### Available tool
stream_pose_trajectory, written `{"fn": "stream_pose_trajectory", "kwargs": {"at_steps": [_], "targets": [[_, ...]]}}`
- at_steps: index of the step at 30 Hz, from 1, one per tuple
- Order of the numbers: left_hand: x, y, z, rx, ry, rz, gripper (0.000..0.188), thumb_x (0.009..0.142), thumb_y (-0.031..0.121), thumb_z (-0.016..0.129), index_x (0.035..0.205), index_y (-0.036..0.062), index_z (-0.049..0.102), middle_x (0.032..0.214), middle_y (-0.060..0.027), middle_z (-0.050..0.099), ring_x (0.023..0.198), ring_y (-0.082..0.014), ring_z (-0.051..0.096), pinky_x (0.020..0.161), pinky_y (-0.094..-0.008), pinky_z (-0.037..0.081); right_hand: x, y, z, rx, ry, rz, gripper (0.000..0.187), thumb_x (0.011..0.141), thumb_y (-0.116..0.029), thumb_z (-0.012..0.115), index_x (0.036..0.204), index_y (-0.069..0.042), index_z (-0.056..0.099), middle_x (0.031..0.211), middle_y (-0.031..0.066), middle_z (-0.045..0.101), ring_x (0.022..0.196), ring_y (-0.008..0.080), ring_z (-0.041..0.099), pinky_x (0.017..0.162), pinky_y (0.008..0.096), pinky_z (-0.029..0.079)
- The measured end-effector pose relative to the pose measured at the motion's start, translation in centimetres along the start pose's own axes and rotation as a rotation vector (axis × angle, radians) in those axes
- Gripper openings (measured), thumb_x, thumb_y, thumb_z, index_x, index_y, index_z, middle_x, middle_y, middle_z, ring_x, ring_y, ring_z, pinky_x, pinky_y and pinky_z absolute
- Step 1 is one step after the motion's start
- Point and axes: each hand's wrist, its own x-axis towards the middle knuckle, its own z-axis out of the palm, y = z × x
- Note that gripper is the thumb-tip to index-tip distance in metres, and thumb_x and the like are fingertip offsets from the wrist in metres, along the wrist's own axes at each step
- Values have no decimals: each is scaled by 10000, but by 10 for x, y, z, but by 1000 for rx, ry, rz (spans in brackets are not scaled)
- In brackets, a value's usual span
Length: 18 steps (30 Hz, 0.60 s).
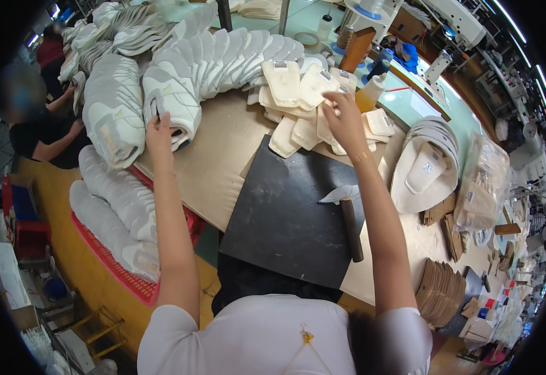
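Note:
My left hand (159,134) pinches the edge of a white-and-grey shoe upper (172,94) at the near end of a long, overlapping row. The dark opening of that upper shows beside my fingertips. My right hand (346,122) reaches over a pile of cream padded shoe tongues (285,84), several with small printed labels. Its thumb and forefinger are apart at the pile, with nothing clearly between them. Below both hands lies a black work board (285,219), bearing a dark rod-shaped tool (352,231) and a crumpled whitish scrap (340,194).
Another stack of uppers (114,106) stands left, above a red basket (101,250) of more uppers. Yellow liquid fills a bottle (370,94) behind the tongues. At right are curved light pieces (426,162), a plastic bag (482,181) and brown pieces (438,294). A co-worker (42,131) is at far left.

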Motion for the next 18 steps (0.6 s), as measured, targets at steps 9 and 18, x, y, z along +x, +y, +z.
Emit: {"fn": "stream_pose_trajectory", "kwargs": {"at_steps": [9,18], "targets": [[25,-4,-4,-12,12,-18,674,759,254,816,1180,-141,467,976,-176,617,698,-169,630,541,-256,521,86,-29,82,-298,-138,364,901,685,-395,807,1394,-82,348,1176,278,545,996,429,620,863,458,514],[16,8,-7,-135,-64,-109,474,760,197,789,1070,-54,534,894,-114,613,666,-164,623,479,-277,493,102,12,78,291,-420,737,704,776,-318,775,1262,65,440,1027,185,657,881,284,658,847,444,527]]}}
